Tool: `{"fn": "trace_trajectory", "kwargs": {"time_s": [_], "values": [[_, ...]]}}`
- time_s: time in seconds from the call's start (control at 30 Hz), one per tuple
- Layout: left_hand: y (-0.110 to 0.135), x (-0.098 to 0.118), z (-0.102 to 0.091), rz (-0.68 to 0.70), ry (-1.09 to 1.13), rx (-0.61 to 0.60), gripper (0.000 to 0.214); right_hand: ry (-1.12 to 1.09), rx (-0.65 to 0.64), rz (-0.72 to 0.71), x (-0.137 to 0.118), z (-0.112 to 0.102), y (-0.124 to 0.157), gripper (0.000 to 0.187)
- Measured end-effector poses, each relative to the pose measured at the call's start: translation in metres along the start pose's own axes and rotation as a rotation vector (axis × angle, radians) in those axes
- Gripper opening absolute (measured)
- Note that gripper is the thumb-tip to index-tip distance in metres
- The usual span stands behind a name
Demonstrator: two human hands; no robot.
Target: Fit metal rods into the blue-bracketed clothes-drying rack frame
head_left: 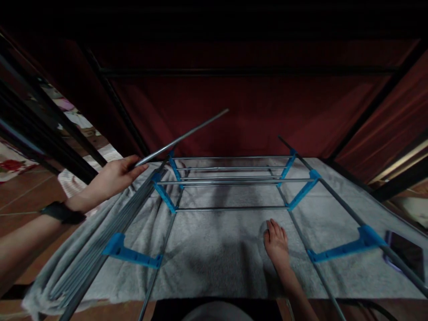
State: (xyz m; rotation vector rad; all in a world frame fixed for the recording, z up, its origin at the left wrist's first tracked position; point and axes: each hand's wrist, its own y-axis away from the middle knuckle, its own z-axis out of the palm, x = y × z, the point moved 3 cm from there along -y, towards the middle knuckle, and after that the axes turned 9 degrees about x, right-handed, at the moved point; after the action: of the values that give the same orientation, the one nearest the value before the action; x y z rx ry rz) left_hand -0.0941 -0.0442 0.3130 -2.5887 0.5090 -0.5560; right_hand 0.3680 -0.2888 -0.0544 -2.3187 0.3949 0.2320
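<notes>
silvery metal, thin and straight: the loose rod (185,136) slants from near nine o'clock up toward twelve, its far tip clear of everything. my left hand (119,175) pinches it close to its near end, thumb and fingers closed round it; i judge the grip so far back lets the rod's whole length swing free above the rest. a black band (63,213) circles that wrist.

just below the rod, at the middle, lies the frame of grey metal tubes with blue plastic brackets (234,182). its crossbars run from nine to three, seated between facing brackets, which seem meant to hold them parallel and evenly spread.

at eight o'clock a sheaf of slim grey metal rods (96,249) lies alongside the frame's left rail, probably kept there for easy reach of the left hand.

my right hand (277,243) sits between four and five o'clock, palm down, fingers loosely extended and gripping nothing; it seems to lean on the soft grey blanket (214,249), perhaps for balance. the blanket likely cushions the metal.

farther out, a dark-screened phone with a purple edge (404,249) lies near four o'clock, and a dark red upright surface (261,120) stands at twelve.
</notes>
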Motion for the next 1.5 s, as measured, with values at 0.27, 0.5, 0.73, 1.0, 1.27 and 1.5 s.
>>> {"fn": "trace_trajectory", "kwargs": {"time_s": [0.27,0.5,0.73,1.0,1.27,1.5], "values": [[-0.028,0.136,0.024,0.581,0.022,-0.359,0.05,-0.032,0.014,0.008,-0.004,-0.003,-0.003,0.042],[-0.006,0.224,0.072,0.813,-0.044,-0.399,0.022,-0.075,0.041,0.018,-0.002,-0.002,-0.003,0.041],[0.01,0.267,0.137,1.028,-0.112,-0.532,0.022,-0.102,0.006,0.035,-0.001,-0.001,-0.002,0.044],[0.054,0.275,0.157,0.988,-0.18,-0.432,0.026,-0.131,0.0,0.038,-0.001,-0.001,-0.003,0.041],[0.114,0.246,0.198,0.812,-0.065,-0.411,0.025,-0.225,0.027,0.092,0.004,0.001,0.002,0.038],[0.161,0.193,0.235,0.649,-0.048,-0.457,0.036,-0.453,0.012,0.283,0.009,-0.01,-0.009,0.04]]}}
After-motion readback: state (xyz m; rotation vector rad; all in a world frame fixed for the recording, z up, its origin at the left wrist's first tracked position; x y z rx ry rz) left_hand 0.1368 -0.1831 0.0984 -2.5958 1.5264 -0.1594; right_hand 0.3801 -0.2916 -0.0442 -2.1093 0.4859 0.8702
